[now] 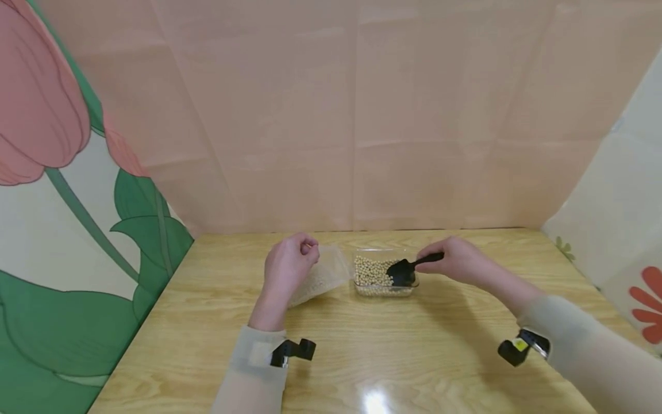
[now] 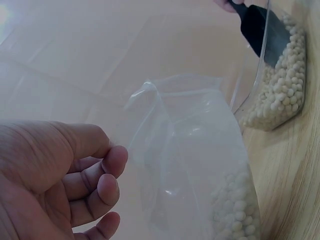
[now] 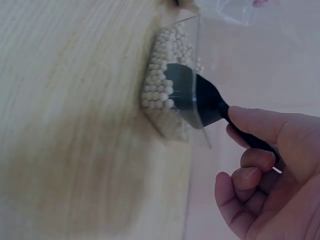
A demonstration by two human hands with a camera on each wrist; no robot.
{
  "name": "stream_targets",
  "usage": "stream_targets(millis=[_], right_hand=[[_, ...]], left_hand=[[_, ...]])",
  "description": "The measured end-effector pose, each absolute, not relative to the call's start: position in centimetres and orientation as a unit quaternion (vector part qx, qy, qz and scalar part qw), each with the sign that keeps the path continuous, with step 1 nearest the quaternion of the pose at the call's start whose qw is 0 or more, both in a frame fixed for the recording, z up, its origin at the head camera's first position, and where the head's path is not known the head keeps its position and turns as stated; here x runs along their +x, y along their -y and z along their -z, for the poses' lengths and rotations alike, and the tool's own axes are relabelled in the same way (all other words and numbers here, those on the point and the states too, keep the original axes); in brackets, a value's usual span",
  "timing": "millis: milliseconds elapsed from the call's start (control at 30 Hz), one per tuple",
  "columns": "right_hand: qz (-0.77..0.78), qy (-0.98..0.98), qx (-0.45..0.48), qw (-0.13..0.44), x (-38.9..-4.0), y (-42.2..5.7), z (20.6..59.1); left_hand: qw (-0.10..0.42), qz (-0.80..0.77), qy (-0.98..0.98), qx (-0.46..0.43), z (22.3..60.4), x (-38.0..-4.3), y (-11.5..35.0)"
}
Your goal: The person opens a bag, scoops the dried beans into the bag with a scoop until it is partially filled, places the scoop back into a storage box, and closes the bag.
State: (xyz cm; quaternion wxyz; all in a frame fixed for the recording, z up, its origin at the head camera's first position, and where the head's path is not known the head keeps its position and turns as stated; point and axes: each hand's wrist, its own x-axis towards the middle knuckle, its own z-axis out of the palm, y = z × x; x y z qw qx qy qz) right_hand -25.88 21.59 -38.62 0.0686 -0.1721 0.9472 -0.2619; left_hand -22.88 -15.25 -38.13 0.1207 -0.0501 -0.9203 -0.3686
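Observation:
My left hand [image 1: 289,261] pinches the edge of a clear plastic bag [image 1: 327,275] between thumb and index finger. Pale round beans [image 2: 237,210] lie in the bag's lower part, as the left wrist view shows. To the right of the bag, a clear rectangular container [image 1: 385,293] stands on the table, holding more pale round beans [image 1: 371,269]. My right hand [image 1: 457,261] grips the handle of a small black scoop [image 1: 402,272] from the right. The scoop's blade is inside the container, its tip among the beans, partly behind the clear wall in the right wrist view.
Both things are on a wood-grain table [image 1: 336,356], toward its far edge. A pink cloth backdrop [image 1: 351,126] hangs behind it. Flower-printed cloth [image 1: 77,230] borders the left side, and a pale printed cloth [image 1: 615,230] the right.

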Motion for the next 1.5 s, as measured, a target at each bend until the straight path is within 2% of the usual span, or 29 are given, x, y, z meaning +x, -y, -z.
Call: stream_targets(millis=[467,1500], right_hand=[[0.360,-0.923,-0.112,0.076,-25.0,-21.8,42.0],[0.413,-0.906,-0.059,0.067,-24.7,-19.2,44.8]], left_hand=[[0.121,0.365,0.922,-0.049,38.3,-23.1,15.1],[0.126,0.359,0.923,-0.048,38.3,-23.1,15.1]])
